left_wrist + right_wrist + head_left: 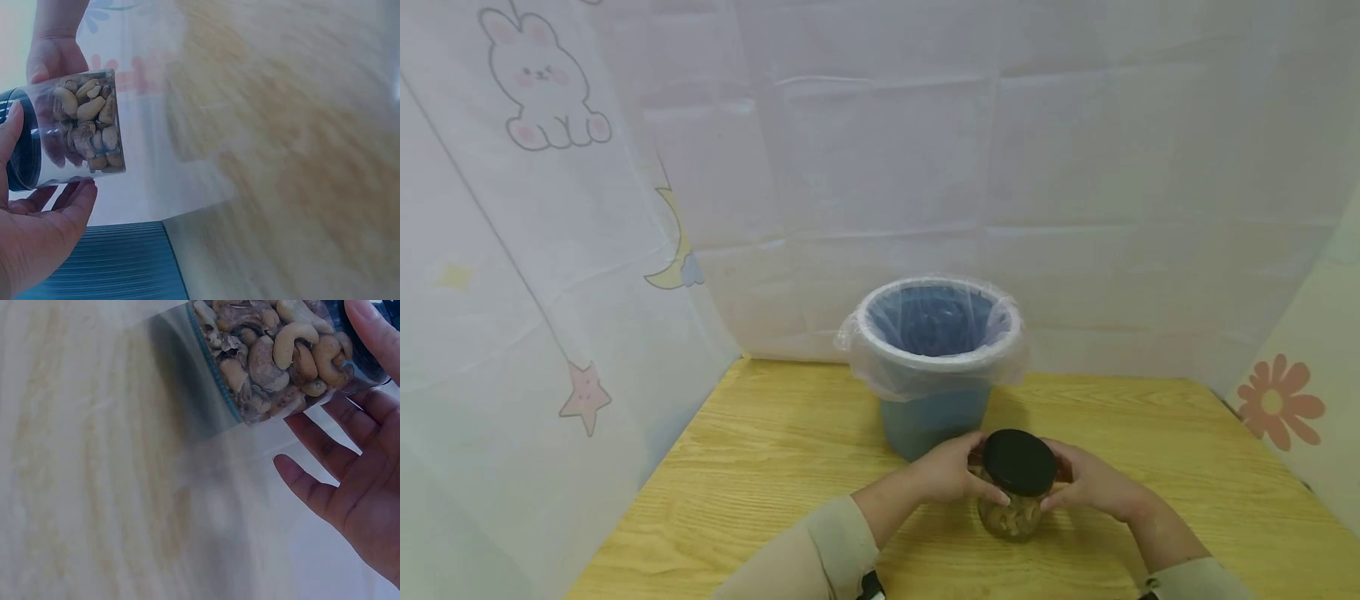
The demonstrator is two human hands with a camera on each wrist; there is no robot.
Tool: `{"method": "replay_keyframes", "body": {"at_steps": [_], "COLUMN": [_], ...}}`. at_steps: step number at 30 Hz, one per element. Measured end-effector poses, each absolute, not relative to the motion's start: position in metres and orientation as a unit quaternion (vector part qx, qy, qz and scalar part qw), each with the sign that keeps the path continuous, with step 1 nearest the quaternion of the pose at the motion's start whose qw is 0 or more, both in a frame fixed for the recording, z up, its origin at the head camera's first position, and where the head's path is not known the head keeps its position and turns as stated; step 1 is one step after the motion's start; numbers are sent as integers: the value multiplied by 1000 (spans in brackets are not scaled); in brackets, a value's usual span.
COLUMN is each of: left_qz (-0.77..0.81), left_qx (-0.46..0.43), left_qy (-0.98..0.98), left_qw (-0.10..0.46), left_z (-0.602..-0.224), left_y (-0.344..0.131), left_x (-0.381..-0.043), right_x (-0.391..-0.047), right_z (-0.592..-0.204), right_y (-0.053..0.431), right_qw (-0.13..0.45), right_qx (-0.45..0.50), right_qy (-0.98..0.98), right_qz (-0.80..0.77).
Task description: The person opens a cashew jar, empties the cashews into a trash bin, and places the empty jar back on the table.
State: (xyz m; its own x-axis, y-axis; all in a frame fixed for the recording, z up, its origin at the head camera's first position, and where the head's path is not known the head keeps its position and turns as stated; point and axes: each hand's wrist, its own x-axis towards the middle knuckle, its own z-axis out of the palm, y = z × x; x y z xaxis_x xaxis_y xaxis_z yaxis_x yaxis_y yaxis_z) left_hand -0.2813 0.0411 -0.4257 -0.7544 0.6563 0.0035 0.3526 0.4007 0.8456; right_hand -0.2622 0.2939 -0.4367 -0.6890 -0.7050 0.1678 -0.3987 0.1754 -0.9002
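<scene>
A clear jar [1009, 518] of nuts [92, 110] is held between the two hands over the near, right-of-centre part of the wooden table [760, 467], its black lid [1019, 462] pointing up and its base pointing down to the tabletop. The jar's long axis runs close to vertical; any slight lean is hard to judge, and I cannot tell whether the base touches the wood. The left hand [946, 472] grips the jar's left side, thumb on the near face and fingers curled round towards the far side. The right hand [1096, 485] grips the right side in the same manner, its thumb on the near face too, while the right wrist view shows its lower fingers spread apart from one another. Just beyond the jar, to the far left of it, stands a blue bin [934, 417], mouth up, with a clear plastic liner [891, 377] folded over its rim. At the far edge of the table hangs a pale sheet [880, 167], creased in a grid
</scene>
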Motion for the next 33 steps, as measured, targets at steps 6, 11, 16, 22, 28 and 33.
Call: {"method": "replay_keyframes", "body": {"at_steps": [6, 11, 16, 22, 28, 33], "left_qz": [459, 468, 488, 500, 527, 541], "left_qx": [300, 304, 298, 305, 310, 307], "left_qy": [820, 814, 804, 796, 777, 769], "left_qw": [166, 161, 165, 152, 152, 146], "left_z": [-418, -411, -411, -407, -399, -395], "left_y": [39, 36, 33, 30, 28, 27], "left_x": [-277, -273, -272, -268, -265, -262], "right_x": [-261, -260, -260, -258, -255, -255], "right_z": [-427, -420, -415, -408, -399, -391], "right_y": [292, 289, 288, 286, 283, 281], "right_qw": [131, 129, 123, 125, 132, 132], "right_qx": [-369, -368, -372, -398, -413, -433], "right_qy": [766, 769, 770, 747, 724, 706], "right_qz": [-510, -507, -504, -517, -536, -545]}}
